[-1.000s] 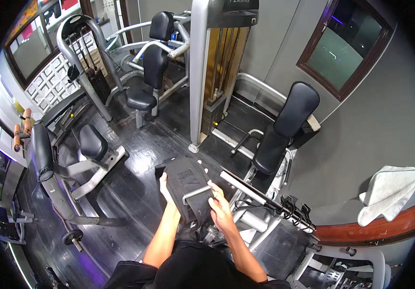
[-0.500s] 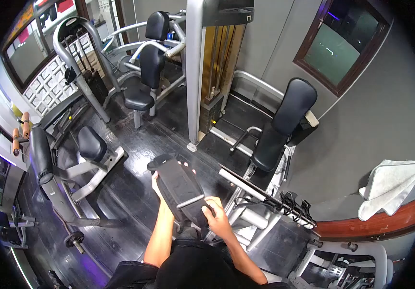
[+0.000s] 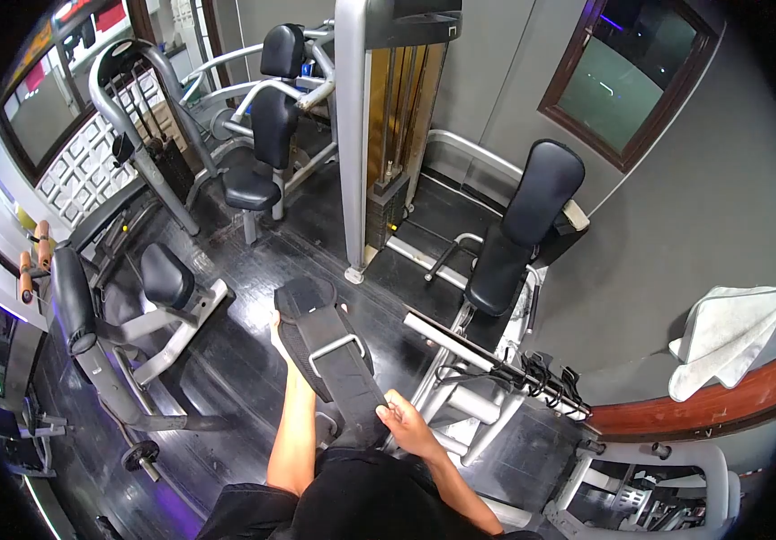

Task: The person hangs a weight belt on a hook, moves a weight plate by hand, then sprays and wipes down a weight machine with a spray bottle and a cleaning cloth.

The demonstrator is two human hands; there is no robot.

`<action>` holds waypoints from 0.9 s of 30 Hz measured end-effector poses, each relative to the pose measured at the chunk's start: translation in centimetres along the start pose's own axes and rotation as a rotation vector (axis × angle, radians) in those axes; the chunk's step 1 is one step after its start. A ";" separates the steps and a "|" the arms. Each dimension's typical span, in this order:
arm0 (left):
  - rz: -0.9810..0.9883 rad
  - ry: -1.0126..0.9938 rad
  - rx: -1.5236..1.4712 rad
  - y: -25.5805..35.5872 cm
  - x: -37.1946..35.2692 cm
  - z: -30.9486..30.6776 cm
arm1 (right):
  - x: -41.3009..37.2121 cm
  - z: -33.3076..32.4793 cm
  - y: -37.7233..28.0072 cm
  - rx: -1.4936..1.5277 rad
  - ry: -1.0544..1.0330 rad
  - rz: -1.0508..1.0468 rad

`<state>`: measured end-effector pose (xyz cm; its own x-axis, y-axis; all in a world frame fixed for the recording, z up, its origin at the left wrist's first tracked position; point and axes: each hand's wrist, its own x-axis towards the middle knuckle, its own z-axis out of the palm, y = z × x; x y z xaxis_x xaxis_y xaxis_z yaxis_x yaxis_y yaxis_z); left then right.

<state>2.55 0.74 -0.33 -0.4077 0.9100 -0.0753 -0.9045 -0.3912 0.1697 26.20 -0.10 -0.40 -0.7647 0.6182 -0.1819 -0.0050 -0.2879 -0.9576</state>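
Note:
A wide black belt with a metal loop is held in front of my body, folded over on itself. My left hand supports its far left side from beneath, and most of its fingers are hidden behind the belt. On the right, my right hand pinches the edge of the strap closer to me. The rounded far end of the belt sticks out past my left hand.
Gym machines with a black seat, a padded bench and a weight stack column stand ahead. A curl bench is at left. A white towel hangs at right above a low frame.
The metal loop has moved up and away from my right hand toward the belt's far end. More of the strap lies flat between the loop and my right hand.

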 end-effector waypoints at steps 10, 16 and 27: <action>0.237 0.128 0.158 3.3 2.1 -3.3 | 0.1 -3.0 -0.2 -0.473 -0.140 -0.011; 0.338 0.140 0.195 3.9 3.0 -4.3 | 4.7 0.2 -2.3 -0.152 0.013 -0.192; 0.329 0.179 0.129 4.0 2.9 1.4 | 6.6 1.5 -3.3 -0.116 0.126 -0.054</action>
<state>-2.07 2.00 1.52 -0.6989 0.6960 -0.1649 -0.7034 -0.6270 0.3347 20.15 3.83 1.94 -0.6785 0.7193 -0.1493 0.0364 -0.1700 -0.9848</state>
